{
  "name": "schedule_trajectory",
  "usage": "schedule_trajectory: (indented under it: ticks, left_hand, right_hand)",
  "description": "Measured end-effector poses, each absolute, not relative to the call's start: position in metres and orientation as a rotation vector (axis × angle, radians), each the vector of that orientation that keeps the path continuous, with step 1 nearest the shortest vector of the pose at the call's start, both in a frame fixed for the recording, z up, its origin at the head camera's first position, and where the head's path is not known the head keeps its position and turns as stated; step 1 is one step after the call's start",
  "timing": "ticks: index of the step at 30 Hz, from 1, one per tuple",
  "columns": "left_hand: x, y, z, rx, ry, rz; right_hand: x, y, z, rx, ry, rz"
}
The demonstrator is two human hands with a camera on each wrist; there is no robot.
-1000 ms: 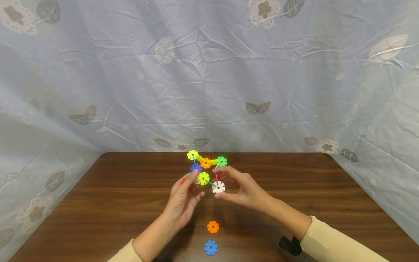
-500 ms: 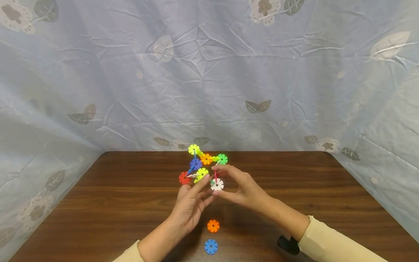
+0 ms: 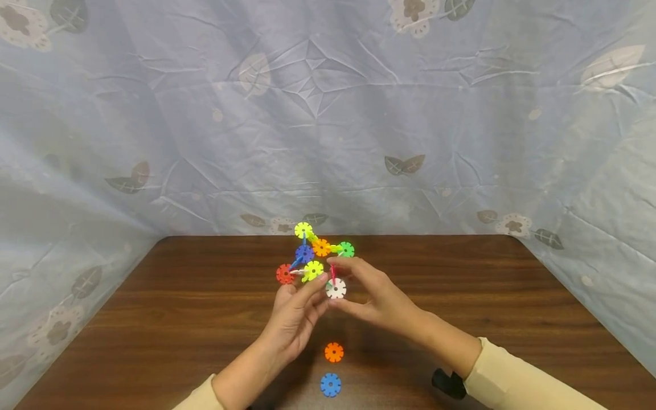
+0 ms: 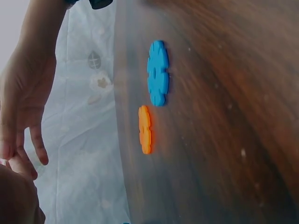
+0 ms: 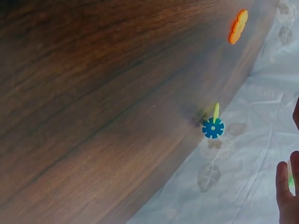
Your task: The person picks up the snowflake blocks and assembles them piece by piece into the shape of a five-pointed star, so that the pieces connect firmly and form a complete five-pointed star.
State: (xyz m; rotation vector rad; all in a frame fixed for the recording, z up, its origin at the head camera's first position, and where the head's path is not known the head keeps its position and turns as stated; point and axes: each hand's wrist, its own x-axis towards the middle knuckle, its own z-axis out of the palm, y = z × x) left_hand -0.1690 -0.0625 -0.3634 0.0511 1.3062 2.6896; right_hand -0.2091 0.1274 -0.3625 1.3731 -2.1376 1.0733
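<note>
A chain of notched snowflake discs (image 3: 321, 247) is held up above the table, slotted together in yellow, orange, green, blue, red and white. My left hand (image 3: 294, 319) pinches the chain between its yellow disc (image 3: 314, 271) and its white disc (image 3: 335, 288); the piece under the thumb is mostly hidden. My right hand (image 3: 379, 293) grips the white disc end, thumb at its lower edge and index finger at the top of the edge-on pink disc (image 3: 333, 274). The red disc (image 3: 285, 274) sticks out left of my left hand. In the right wrist view a blue disc (image 5: 213, 128) carries a yellow one.
Two loose discs lie flat on the dark wooden table (image 3: 179, 319) in front of me: an orange disc (image 3: 334, 352) and, nearer, a light blue disc (image 3: 330, 385). A patterned curtain (image 3: 328, 142) stands behind the table and along both sides. A black device (image 3: 449, 384) sits at my right wrist.
My left hand has shifted its hold from by the blue and yellow discs rightward, close to the white disc, uncovering the red disc. The chain has moved slightly up and left.
</note>
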Motion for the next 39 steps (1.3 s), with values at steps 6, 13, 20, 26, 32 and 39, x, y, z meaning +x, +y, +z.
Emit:
schedule_trajectory:
  ticks: [6, 13, 20, 26, 32, 39]
  left_hand:
    - [-0.173, -0.070, -0.362, 0.050, 1.361, 2.709]
    - [-0.175, -0.081, -0.364, 0.031, 1.411, 2.713]
    - [-0.175, -0.084, -0.366, 0.055, 1.392, 2.697]
    - [-0.174, -0.085, -0.366, 0.093, 1.389, 2.677]
    - [-0.172, -0.085, -0.368, 0.111, 1.399, 2.656]
    - [-0.171, -0.086, -0.369, 0.123, 1.366, 2.648]
  right_hand:
    - [-0.204, 0.136, -0.367, 1.256, -2.265, 1.088]
    - [-0.196, 0.148, -0.382, 1.447, -2.751, 0.934]
    - [-0.189, 0.142, -0.397, 1.497, -2.898, 0.859]
    - [-0.187, 0.138, -0.401, 1.470, -2.887, 0.876]
    - [-0.188, 0.141, -0.402, 1.464, -2.854, 0.949]
    - [-0.191, 0.148, -0.402, 1.491, -2.793, 1.112]
